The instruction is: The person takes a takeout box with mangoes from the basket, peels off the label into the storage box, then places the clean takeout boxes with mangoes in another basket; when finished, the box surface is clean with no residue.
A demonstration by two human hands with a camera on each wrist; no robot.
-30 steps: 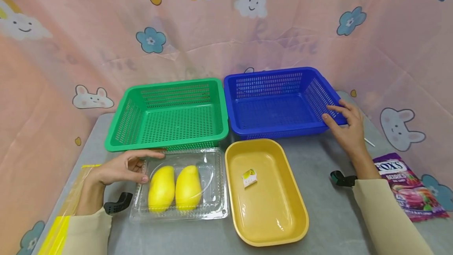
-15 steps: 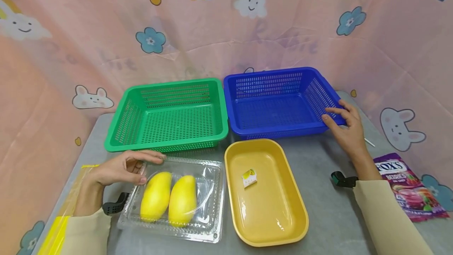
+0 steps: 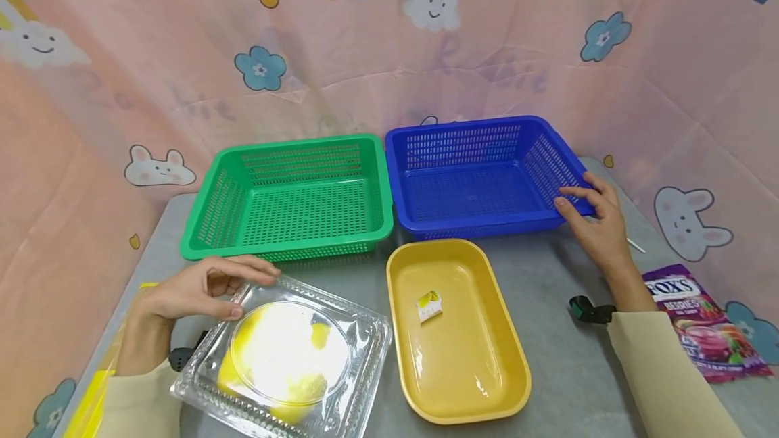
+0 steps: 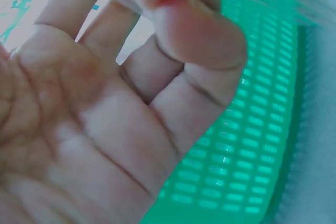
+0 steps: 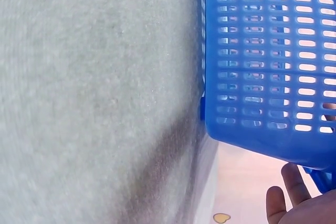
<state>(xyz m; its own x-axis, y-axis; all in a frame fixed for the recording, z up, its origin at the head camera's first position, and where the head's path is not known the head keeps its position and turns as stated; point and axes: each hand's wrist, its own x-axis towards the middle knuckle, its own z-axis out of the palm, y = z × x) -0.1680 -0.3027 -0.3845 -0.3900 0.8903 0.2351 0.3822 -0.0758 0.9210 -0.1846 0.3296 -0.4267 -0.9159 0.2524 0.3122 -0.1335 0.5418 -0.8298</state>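
Observation:
A clear plastic clamshell box (image 3: pixel 359 336) stands tilted at the front left of the table, glare covering much of its lid. Two yellow mangoes (image 3: pixel 291 412) lie inside, partly washed out by that glare. My left hand (image 3: pixel 203 289) pinches the box's far-left corner between thumb and fingers. In the left wrist view the curled index finger (image 4: pixel 202 40) shows, with only a blurred strip of plastic above. My right hand (image 3: pixel 596 222) rests at the right rim of the blue basket (image 3: pixel 475 225), its fingers loosely spread. Through the right wrist view, two fingertips (image 5: pixel 294 179) extend past the basket's corner.
A green basket (image 3: pixel 286 249) sits behind the box, beside the blue one. The yellow tray (image 3: pixel 465 357), right of the box, holds a small printed paper piece (image 3: pixel 429 306). A purple candy bag (image 3: pixel 709 330) lies far right; yellow film (image 3: pixel 91 397) lies far left. Patterned cloth hangs behind.
My left hand has drawn the clamshell box toward me, turned it clockwise and tipped it up, so light now glares off its lid. The right hand stays at the blue basket.

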